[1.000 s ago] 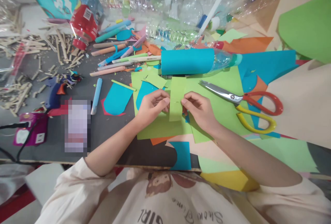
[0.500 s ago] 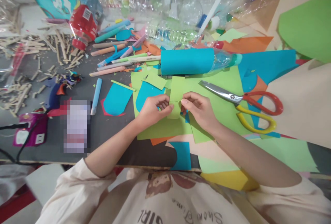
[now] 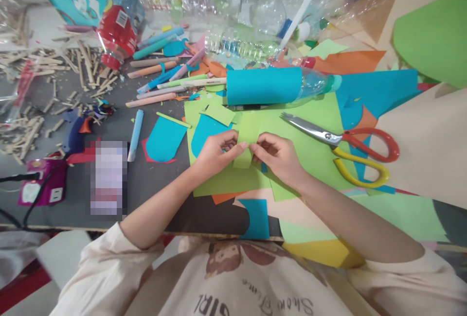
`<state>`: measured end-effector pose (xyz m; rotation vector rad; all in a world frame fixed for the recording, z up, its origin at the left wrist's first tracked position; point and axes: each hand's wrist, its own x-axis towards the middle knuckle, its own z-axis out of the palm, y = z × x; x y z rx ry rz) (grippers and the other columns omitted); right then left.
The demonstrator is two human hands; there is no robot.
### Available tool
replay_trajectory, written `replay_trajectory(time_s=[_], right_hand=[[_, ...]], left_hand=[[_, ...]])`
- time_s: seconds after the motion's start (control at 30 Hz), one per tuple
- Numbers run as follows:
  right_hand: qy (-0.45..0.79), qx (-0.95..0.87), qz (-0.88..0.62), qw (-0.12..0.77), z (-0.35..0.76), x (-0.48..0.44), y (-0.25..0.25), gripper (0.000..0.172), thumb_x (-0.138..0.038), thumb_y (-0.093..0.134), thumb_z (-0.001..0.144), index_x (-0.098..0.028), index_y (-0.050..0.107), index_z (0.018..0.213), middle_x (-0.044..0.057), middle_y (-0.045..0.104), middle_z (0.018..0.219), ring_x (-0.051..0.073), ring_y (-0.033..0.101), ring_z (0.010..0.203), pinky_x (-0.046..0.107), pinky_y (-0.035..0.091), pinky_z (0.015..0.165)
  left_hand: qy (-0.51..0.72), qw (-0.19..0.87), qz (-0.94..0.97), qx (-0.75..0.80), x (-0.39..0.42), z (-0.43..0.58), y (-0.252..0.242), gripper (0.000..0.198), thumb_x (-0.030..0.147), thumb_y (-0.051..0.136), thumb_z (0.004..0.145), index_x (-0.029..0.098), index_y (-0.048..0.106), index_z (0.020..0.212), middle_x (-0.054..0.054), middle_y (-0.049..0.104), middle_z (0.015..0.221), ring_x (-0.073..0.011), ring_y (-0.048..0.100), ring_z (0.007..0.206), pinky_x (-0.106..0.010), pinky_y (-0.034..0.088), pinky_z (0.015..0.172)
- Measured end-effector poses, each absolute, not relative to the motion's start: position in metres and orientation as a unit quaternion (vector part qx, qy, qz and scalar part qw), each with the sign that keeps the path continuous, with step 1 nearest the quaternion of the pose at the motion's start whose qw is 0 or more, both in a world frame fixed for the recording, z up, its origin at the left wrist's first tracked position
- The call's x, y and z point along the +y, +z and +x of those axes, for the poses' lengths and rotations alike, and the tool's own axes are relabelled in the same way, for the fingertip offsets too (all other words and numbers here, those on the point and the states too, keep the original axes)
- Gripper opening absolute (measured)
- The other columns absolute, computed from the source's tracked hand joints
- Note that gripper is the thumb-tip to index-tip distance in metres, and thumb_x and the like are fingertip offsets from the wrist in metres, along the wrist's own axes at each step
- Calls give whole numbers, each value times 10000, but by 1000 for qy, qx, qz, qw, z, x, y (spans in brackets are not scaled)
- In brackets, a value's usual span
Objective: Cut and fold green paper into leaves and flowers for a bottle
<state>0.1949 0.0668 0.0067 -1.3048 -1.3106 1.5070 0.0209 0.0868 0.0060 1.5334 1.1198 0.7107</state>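
A light green paper strip [image 3: 249, 126] is pinched between the fingers of both hands, just above larger green sheets [image 3: 306, 160]. My left hand [image 3: 221, 153] grips its left edge, thumb on top. From the other side my right hand [image 3: 277, 155] closes on it, the two thumbs nearly meeting at its middle. Left of the hands lie blue paper pieces with a rounded end [image 3: 166, 138]. Beyond them rests a plastic bottle wrapped in blue paper [image 3: 264, 86]. Scissors with red and yellow handles [image 3: 339, 141] lie to the right, blades apart.
Several markers [image 3: 156, 68] and wooden sticks [image 3: 32, 136] are scattered at the left. A phone [image 3: 107, 177] and a hot glue gun [image 3: 75, 133] lie nearer. Clear plastic bottles [image 3: 251, 5] crowd the back. Coloured paper [image 3: 419, 141] covers the right side.
My right hand has shifted slightly left, bringing its thumb close to the left one. The green paper strip has tilted a little, and the crease across it is less visible.
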Motion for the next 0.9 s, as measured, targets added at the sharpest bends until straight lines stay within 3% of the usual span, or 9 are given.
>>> replay_trajectory(time_s=[0.2, 0.37, 0.53, 0.9], right_hand=[[582, -519, -510, 363, 196, 66, 6, 370, -479, 708, 769, -218, 487, 626, -38, 499, 527, 115, 482, 517, 259, 367, 510], [581, -504, -509, 386, 198, 67, 4, 351, -468, 697, 765, -218, 494, 623, -43, 508, 509, 109, 491, 498, 245, 406, 494], [591, -478, -510, 403, 198, 68, 5, 438, -570, 731, 720, -220, 495, 602, -42, 516, 498, 102, 490, 465, 245, 432, 473], [567, -514, -499, 407, 198, 67, 8, 466, -617, 625, 805, -206, 532, 606, -20, 523, 539, 99, 481, 489, 239, 400, 468]], left_hand=[[296, 509, 652, 477, 86, 23, 6, 396, 457, 594, 822, 213, 375, 600, 58, 346, 532, -85, 317, 510, -239, 279, 487], [302, 529, 630, 482, 86, 22, 8, 237, 385, 558, 818, 210, 493, 673, 41, 490, 542, -98, 450, 502, -234, 385, 514], [323, 592, 574, 465, 87, 18, 10, 194, 357, 504, 805, 191, 564, 723, 11, 572, 585, -119, 558, 529, -244, 464, 553], [322, 514, 640, 471, 85, 21, 4, 265, 366, 569, 818, 210, 444, 644, 55, 423, 541, -90, 394, 495, -234, 344, 493]])
